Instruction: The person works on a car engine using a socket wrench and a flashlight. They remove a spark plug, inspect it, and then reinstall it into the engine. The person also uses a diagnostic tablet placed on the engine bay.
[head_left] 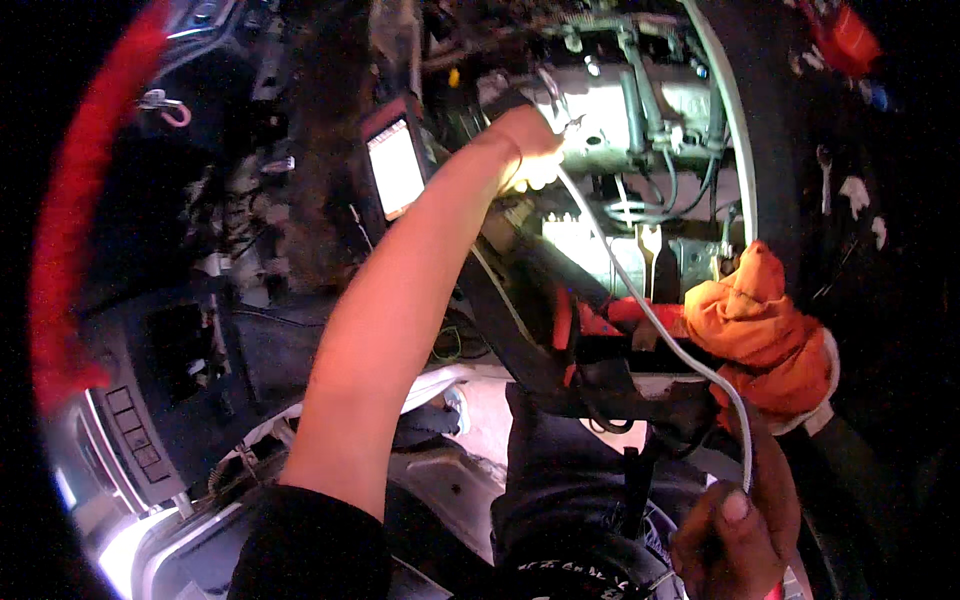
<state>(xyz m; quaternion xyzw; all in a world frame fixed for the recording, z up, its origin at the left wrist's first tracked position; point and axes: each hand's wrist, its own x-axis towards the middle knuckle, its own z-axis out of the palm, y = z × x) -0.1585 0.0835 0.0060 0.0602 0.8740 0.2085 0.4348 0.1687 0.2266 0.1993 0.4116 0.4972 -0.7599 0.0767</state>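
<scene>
My left arm reaches from the lower left into a brightly lit opening among vehicle parts. My left hand (pixel 525 150) is bent closed there, with glare over its fingers. The upper end of a light grey cable (pixel 627 275) meets those fingers; whatever else they hold is hidden. This cable curves down to my right hand (pixel 738 545) at the lower right, bare and closed around it, thumb uppermost. Just above lies an orange work glove (pixel 755 320) with a white cuff; I cannot tell if a hand is inside. An open-ended wrench (pixel 650 250) stands left of the glove.
A device with a lit screen (pixel 395 168) stands left of my forearm. Dark hoses (pixel 632 105) and a pale metal housing (pixel 600 130) fill the lit area. Another wrench (pixel 824 172) lies in the dark at right. A grey panel (pixel 135 430) and a red strip (pixel 80 210) edge the left.
</scene>
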